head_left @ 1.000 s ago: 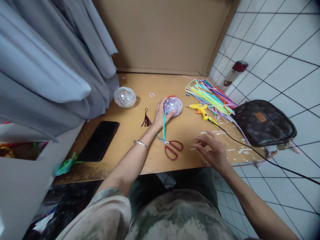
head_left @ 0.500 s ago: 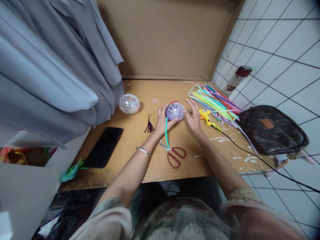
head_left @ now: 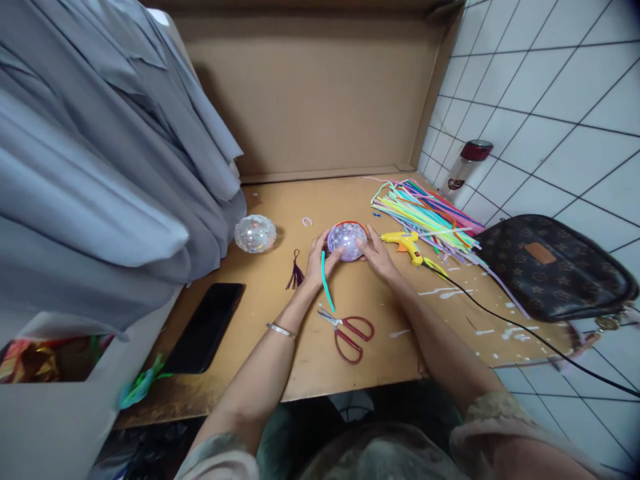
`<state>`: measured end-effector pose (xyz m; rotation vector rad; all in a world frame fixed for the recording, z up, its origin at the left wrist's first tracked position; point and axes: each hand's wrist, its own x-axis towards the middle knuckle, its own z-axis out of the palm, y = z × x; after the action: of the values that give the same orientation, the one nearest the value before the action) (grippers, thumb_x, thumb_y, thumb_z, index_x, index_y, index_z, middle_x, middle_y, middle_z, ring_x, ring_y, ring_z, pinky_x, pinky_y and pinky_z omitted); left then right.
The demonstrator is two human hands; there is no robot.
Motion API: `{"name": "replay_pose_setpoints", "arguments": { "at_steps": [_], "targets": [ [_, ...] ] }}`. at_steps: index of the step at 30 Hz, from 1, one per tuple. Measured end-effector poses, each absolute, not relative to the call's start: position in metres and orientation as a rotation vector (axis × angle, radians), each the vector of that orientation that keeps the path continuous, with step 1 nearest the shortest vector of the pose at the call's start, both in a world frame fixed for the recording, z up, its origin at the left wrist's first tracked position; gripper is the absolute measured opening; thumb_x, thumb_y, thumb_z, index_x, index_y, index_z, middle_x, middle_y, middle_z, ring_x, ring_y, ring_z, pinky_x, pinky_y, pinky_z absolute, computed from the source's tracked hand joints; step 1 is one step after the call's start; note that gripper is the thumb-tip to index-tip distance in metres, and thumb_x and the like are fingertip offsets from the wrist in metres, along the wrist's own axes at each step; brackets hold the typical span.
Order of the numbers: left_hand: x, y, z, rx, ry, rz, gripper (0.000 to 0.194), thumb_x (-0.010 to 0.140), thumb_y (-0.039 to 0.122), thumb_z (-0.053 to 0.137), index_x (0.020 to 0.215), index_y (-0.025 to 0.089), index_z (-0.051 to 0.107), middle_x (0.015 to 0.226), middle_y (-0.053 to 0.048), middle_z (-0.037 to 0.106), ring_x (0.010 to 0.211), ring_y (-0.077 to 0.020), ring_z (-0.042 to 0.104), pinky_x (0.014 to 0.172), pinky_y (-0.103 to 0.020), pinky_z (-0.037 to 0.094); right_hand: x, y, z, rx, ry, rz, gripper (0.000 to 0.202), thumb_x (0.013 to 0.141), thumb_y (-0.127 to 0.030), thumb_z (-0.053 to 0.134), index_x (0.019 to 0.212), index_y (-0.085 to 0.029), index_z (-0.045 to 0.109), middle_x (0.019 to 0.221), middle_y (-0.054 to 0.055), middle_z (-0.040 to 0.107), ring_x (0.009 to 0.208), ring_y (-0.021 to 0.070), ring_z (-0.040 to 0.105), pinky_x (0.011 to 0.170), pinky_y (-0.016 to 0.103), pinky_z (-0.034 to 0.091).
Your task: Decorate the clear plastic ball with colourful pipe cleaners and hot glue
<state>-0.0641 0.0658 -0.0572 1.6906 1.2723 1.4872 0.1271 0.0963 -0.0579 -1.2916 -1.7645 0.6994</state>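
Now right hand (head_left: 381, 258) closed on purple ball (head_left: 349, 239), no longer apart, left hand (head_left: 317, 261) clamped opposite

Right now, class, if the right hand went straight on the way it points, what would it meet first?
The right hand would meet the purple transparent ball first; its fingers are touching it. Beyond that, the line seems to reach the brown back panel, though one view leaves depth unclear.

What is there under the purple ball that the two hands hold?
The brown tabletop shows near the purple ball. What is directly under it cannot be seen: the ball, left hand and right hand cover it.
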Motion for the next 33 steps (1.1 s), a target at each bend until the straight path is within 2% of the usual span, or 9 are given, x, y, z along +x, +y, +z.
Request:
{"name": "replay_pose_setpoints", "arguments": {
  "at_steps": [4,8,15,18,21,23,25,28,33],
  "targets": [
    [-0.065,0.067,-0.054,1.668,1.143,1.47,0.065,0.087,0.061,0.062,0.14,0.024,0.054,0.14,-0.015,0.059,0.128,-0.0317,0.058,0.114,-0.056,0.042,0.128,0.089,-0.055,-1.32,-1.708,0.685,0.091,0.087,-0.063,0.059,0.159,-0.015,0.031,0.156,0.022,0.044,0.141,0.0374,0.048,0.113,0.055,0.045],
    [-0.065,0.067,-0.057,1.672,1.123,1.462,0.064,0.087,0.057,0.063,0.142,0.025,0.052,0.142,-0.014,0.058,0.129,-0.0312,0.057,0.117,-0.057,0.039,0.128,0.085,-0.054,-1.278,-1.666,0.739,0.087,0.083,-0.06,0.065,0.155,-0.019,0.039,0.15,0.021,0.049,0.129,0.0363,0.057,0.107,0.055,0.051],
    [-0.066,0.073,-0.069,1.689,1.14,1.461,0.071,0.082,0.054,0.069,0.141,0.022,0.048,0.145,-0.018,0.051,0.132,-0.0332,0.054,0.112,-0.056,0.044,0.13,0.087,-0.054,-1.23,-1.646,0.79,0.091,0.078,-0.055,0.071,0.154,-0.016,0.038,0.155,0.023,0.043,0.143,0.0373,0.045,0.113,0.056,0.046],
    [-0.067,0.075,-0.071,1.689,1.131,1.465,0.067,0.081,0.049,0.07,0.138,0.022,0.047,0.139,-0.017,0.055,0.125,-0.0312,0.058,0.107,-0.054,0.048,0.129,0.088,-0.056,-1.212,-1.643,0.79,0.087,0.079,-0.054,0.07,0.151,-0.016,0.04,0.154,0.023,0.044,0.141,0.037,0.048,0.112,0.055,0.047],
    [-0.067,0.076,-0.073,1.667,1.082,1.441,0.061,0.08,0.043,0.069,0.132,0.024,0.045,0.125,-0.012,0.061,0.109,-0.0261,0.065,0.096,-0.047,0.054,0.129,0.088,-0.055,-1.162,-1.611,0.863,0.085,0.077,-0.051,0.073,0.149,-0.02,0.04,0.151,0.021,0.049,0.134,0.0356,0.056,0.107,0.054,0.052],
    [-0.067,0.077,-0.074,1.656,1.015,1.447,0.058,0.078,0.043,0.069,0.127,0.025,0.043,0.124,-0.01,0.06,0.103,-0.0235,0.066,0.09,-0.043,0.056,0.129,0.087,-0.053,-1.103,-1.598,0.905,0.091,0.073,-0.048,0.078,0.15,-0.022,0.036,0.15,0.02,0.051,0.132,0.0346,0.058,0.107,0.053,0.052],
    [-0.066,0.077,-0.074,1.651,0.959,1.483,0.059,0.076,0.047,0.07,0.123,0.027,0.041,0.132,-0.011,0.056,0.107,-0.0238,0.065,0.09,-0.043,0.056,0.129,0.085,-0.049,-1.047,-1.607,0.884,0.102,0.07,-0.046,0.082,0.154,-0.023,0.028,0.15,0.02,0.05,0.135,0.0342,0.056,0.112,0.053,0.049],
    [-0.064,0.075,-0.073,1.641,0.942,1.514,0.065,0.075,0.053,0.073,0.124,0.028,0.038,0.142,-0.014,0.048,0.118,-0.0269,0.062,0.095,-0.045,0.055,0.128,0.08,-0.042,-0.982,-1.666,0.789,0.113,0.071,-0.049,0.082,0.159,-0.021,0.016,0.151,0.022,0.048,0.141,0.034,0.051,0.117,0.052,0.044],
    [-0.062,0.071,-0.067,1.68,0.967,1.49,0.096,0.071,0.06,0.078,0.146,0.029,0.027,0.143,-0.017,0.045,0.13,-0.0328,0.055,0.105,-0.052,0.05,0.127,0.072,-0.031,-0.907,-1.828,0.62,0.103,0.081,-0.052,0.072,0.16,-0.02,0.014,0.152,0.021,0.048,0.145,0.0343,0.047,0.122,0.054,0.038]
  ]
}}
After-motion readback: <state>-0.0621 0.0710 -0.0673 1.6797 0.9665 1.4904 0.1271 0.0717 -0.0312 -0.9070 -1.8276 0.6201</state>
